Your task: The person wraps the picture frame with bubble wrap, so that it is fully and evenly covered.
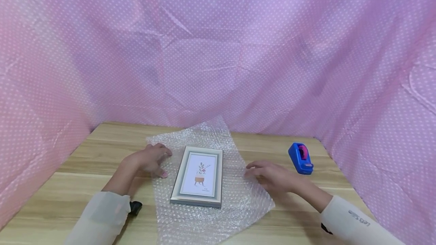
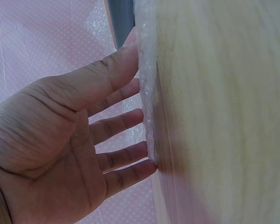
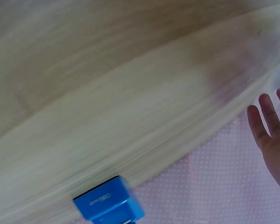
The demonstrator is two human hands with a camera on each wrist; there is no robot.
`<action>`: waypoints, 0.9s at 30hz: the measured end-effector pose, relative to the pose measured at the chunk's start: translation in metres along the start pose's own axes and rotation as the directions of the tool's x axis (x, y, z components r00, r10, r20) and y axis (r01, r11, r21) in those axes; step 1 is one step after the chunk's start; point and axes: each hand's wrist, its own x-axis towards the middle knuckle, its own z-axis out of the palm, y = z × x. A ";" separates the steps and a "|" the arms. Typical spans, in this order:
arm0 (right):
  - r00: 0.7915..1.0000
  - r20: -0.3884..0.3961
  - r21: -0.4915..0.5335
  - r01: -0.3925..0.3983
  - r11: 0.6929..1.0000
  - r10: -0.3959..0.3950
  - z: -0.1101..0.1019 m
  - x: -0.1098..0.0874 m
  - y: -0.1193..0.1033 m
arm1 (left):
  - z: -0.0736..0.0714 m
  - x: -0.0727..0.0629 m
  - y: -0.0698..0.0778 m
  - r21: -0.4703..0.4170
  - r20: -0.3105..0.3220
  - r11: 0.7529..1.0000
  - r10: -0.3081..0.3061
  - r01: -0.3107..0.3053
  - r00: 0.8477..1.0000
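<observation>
A silver picture frame (image 1: 197, 177) with a print of a potted plant lies face up on a sheet of bubble wrap (image 1: 235, 199). At the sheet's left side my left hand (image 1: 153, 160) has its fingers spread, and in the left wrist view its fingertips (image 2: 139, 150) touch the edge of the bubble wrap (image 2: 148, 88). My right hand (image 1: 272, 175) is over the sheet's right edge, fingers loosely bent. In the right wrist view the right hand (image 3: 277, 144) shows partly, its fingers extended and apart, holding nothing.
A blue tape dispenser (image 1: 299, 158) with a pink roll stands on the wooden table (image 1: 112, 143), right of the right hand. Pink dotted cloth (image 1: 204, 56) hangs behind the table and along both sides.
</observation>
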 end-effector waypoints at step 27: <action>0.973 -0.205 0.113 0.129 0.985 -0.104 -0.005 0.108 -0.049 | 0.003 0.001 0.000 0.004 0.002 1.000 -0.002 0.002 1.000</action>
